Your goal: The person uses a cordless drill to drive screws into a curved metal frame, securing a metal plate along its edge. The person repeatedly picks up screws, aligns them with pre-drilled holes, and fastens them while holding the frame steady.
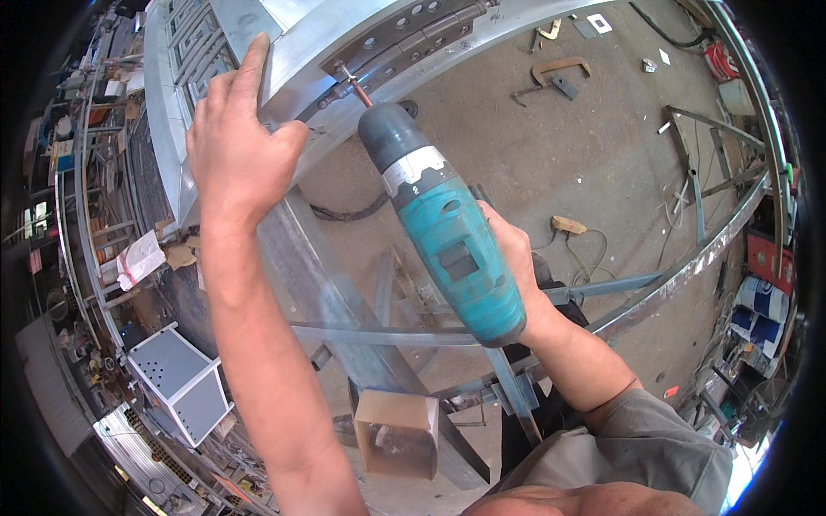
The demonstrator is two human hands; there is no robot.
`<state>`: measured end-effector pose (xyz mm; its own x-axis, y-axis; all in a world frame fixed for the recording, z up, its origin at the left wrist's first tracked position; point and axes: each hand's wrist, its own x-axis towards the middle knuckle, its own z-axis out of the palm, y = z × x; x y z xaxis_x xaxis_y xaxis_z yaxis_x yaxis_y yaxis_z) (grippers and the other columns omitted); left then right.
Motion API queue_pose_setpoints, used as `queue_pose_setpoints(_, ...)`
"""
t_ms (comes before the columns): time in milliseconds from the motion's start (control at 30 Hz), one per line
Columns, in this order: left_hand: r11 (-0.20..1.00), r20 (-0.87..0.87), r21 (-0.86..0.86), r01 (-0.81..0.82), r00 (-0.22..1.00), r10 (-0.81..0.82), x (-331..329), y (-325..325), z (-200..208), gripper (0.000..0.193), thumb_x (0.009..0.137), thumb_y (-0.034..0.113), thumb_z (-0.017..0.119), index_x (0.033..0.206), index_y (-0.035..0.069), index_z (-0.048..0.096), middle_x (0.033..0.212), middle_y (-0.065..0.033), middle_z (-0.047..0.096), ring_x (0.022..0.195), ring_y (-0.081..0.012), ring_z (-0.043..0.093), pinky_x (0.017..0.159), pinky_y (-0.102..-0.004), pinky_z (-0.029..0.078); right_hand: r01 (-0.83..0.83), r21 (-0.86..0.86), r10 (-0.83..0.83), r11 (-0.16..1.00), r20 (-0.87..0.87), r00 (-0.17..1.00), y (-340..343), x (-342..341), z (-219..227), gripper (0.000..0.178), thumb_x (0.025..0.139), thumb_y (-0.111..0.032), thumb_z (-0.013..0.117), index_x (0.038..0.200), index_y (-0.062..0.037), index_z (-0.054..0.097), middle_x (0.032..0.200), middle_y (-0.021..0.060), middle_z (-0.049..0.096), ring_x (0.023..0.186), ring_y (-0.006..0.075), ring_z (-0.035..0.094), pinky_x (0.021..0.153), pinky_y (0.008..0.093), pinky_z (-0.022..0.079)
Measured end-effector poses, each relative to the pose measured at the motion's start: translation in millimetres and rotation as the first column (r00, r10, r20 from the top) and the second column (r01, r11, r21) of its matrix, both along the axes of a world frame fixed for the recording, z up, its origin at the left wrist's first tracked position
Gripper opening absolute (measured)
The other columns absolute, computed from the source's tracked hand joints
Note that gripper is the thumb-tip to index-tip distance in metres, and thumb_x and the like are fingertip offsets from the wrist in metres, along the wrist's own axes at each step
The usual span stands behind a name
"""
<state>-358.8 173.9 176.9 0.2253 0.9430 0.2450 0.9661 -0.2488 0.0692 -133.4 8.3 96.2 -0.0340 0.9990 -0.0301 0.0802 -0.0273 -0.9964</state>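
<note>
My right hand point(511, 251) is wrapped around the handle of a teal and black cordless drill point(456, 249), whose body hides most of the fingers. From its chuck a thin reddish bit point(360, 91) reaches up to the near end of a dark metal hinge point(404, 41) with round holes. A small shiny piece sits at the bit's tip; whether it is a screw I cannot tell. The hinge lies along a grey metal frame point(301, 82). On that frame's left part rests my left hand point(245, 142), index finger stretched forward and thumb out to the side, holding no tool.
Below the frame, a cardboard box point(396, 430) stands near my body beside metal beams point(331, 297). A C-clamp point(561, 69) and a power strip with a cord point(568, 225) lie on the floor. A curved metal rail point(688, 258) runs at right; a grey cabinet point(176, 378) stands at left.
</note>
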Motion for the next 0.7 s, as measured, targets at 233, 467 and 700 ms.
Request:
queue_pose_setpoints(233, 0.998, -0.051, 0.056, -0.004, 0.999, 0.007, 3.1, -2.2, -1.5, 0.087, 0.072, 0.02, 0.067, 0.157, 0.022, 0.047, 0.124, -0.0155, 0.062, 0.118, -0.0359, 0.06, 0.107, -0.0461, 0.045, -0.006, 0.009, 0.006, 1.0, -0.036, 0.999, 0.7, 0.9, -4.8, 0.046, 0.078, -0.012, 0.081, 0.12, -0.0025, 0.065, 0.102, 0.0146, 0.073, 0.091, 0.0294, 0.074, 0.081, 0.0374, 0.057)
queue_pose_setpoints(467, 0.997, -0.043, 0.072, -0.02, 0.999, 0.023, 3.3, -2.3, -4.1, 0.087, 0.072, 0.021, 0.068, 0.156, 0.025, 0.047, 0.123, -0.0151, 0.061, 0.116, -0.037, 0.061, 0.105, -0.0471, 0.046, -0.018, 0.003, 0.018, 1.0, 0.019, 1.0, 1.1, 3.4, 0.6, 0.045, 0.078, -0.013, 0.081, 0.118, -0.0018, 0.065, 0.101, 0.0148, 0.073, 0.09, 0.0297, 0.074, 0.08, 0.0377, 0.057)
queue_pose_setpoints(700, 0.996, -0.043, 0.085, -0.025, 0.999, 0.028, 4.1, -2.2, -4.7, 0.087, 0.072, 0.022, 0.068, 0.156, 0.025, 0.047, 0.123, -0.0146, 0.062, 0.115, -0.0365, 0.061, 0.104, -0.0474, 0.048, -0.04, 0.028, 0.038, 0.999, 0.059, 0.998, 3.2, 7.0, 4.2, 0.044, 0.076, -0.015, 0.081, 0.116, -0.0022, 0.065, 0.098, 0.0158, 0.072, 0.089, 0.0323, 0.073, 0.08, 0.0397, 0.056)
